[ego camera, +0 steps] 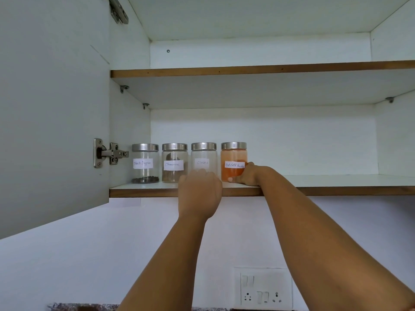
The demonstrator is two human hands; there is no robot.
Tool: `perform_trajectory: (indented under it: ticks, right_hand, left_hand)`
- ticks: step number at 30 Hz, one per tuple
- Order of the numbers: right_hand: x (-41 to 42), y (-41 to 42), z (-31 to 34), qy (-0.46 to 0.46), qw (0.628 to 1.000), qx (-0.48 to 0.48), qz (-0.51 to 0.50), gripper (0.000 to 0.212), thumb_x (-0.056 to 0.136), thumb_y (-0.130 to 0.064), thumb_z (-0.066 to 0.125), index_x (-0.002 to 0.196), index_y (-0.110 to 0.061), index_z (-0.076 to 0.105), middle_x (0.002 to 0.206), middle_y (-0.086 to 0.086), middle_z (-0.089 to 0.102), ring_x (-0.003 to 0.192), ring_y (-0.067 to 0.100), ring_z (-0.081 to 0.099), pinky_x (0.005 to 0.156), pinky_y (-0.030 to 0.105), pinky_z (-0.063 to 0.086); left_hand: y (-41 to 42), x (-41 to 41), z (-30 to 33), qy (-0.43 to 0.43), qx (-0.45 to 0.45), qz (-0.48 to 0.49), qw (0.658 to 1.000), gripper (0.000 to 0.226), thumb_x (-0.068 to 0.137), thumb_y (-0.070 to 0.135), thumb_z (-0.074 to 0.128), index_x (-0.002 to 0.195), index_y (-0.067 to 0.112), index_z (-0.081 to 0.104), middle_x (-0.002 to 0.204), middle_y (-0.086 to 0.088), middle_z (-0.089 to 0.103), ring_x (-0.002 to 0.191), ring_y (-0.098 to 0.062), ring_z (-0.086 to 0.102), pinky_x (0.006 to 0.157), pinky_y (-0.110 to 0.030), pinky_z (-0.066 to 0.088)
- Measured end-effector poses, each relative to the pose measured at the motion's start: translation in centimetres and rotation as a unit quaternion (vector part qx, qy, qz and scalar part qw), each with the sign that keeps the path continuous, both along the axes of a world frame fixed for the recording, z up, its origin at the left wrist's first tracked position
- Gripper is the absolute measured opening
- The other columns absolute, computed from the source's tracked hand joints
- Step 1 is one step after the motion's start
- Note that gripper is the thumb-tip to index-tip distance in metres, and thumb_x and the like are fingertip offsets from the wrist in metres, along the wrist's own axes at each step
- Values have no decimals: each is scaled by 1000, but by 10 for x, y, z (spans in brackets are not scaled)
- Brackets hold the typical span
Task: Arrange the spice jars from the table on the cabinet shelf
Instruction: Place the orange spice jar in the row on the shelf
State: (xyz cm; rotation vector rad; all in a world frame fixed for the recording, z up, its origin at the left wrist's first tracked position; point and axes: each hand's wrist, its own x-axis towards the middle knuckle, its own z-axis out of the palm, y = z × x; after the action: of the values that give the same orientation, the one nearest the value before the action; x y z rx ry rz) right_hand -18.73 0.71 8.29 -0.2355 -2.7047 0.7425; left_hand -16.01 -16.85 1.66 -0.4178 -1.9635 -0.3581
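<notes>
Open cabinet door (51, 113) beside black pepper jar (145, 163)

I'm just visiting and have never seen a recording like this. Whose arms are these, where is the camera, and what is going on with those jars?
No machine here: a person wears a camera on the head, so you see their own two arms reaching up into an open wall cabinet. Four glass jars with metal lids stand in a row on the lower shelf: Black Pepper jar, Cinnamon jar, Cloves jar and Red chilli Powder jar. The right hand grips the chilli jar low down at its side. The left hand is in front of the cloves jar with its fingers curled; whether it actually holds the jar is hidden.
</notes>
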Motion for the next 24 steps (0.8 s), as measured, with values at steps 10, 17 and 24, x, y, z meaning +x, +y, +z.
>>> perform_trajectory:
  ticks: [10,17,24]
  right_hand:
    - [-1,1,-1,1,1000,3,10,85,83,-53,67,148,-17,28,147,11,40,132,28,43,111,42,35]
    - [5,-1,-1,5,1000,3,8,83,84,-51,67,148,-15,27,147,11,39,132,28,43,110,41,35]
    - [8,-4,0,7,1000,12,4,84,85,-51,66,149,-15,25,149,11,35,134,29,41,111,41,34]
  left_hand:
    - [-1,4,1,-6,-10,9,1000,52,93,38,17,97,21,65,97,4,65,91,-13,55,80,-28,32]
    - [-1,7,2,-13,-14,12,1000,51,93,38,17,102,21,65,100,2,64,93,-14,54,81,-29,33]
    - [-1,8,2,-8,-14,16,1000,51,92,37,17,101,21,64,100,2,63,94,-15,53,78,-28,27]
